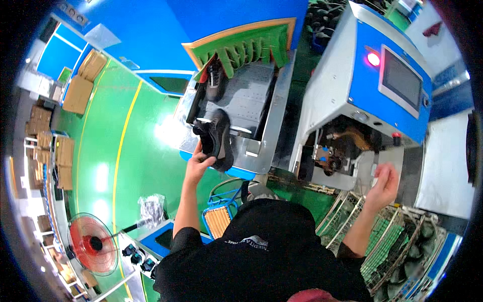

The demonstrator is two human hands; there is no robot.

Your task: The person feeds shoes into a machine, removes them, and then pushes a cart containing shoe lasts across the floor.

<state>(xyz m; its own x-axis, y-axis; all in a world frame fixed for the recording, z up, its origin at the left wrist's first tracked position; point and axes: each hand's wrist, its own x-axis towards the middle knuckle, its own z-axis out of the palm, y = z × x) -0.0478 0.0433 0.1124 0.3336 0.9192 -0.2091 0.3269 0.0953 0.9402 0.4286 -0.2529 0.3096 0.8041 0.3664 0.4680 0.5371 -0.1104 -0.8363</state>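
Observation:
My left hand (pixel 197 168) grips a dark shoe (pixel 221 138) by its near end, fingers on one side and thumb on the other. The shoe is tilted at the near left corner of the conveyor (pixel 246 95). Behind it, a second dark shoe (pixel 215 85) lies on the conveyor by the green strip curtain (pixel 239 55). My right hand (pixel 385 185) is raised in front of the blue and white machine (pixel 352 65), its fingers curled together. Whether anything is inside them is hidden. Metal parts (pixel 329 153) show in the machine's opening.
A red button (pixel 397 136), a lit lamp (pixel 373 59) and a screen (pixel 401 78) are on the machine. Below right stands a wire rack (pixel 385 246) with dark items. A blue stool (pixel 219 216), a red fan (pixel 93 243) and cardboard boxes (pixel 78 95) stand to the left.

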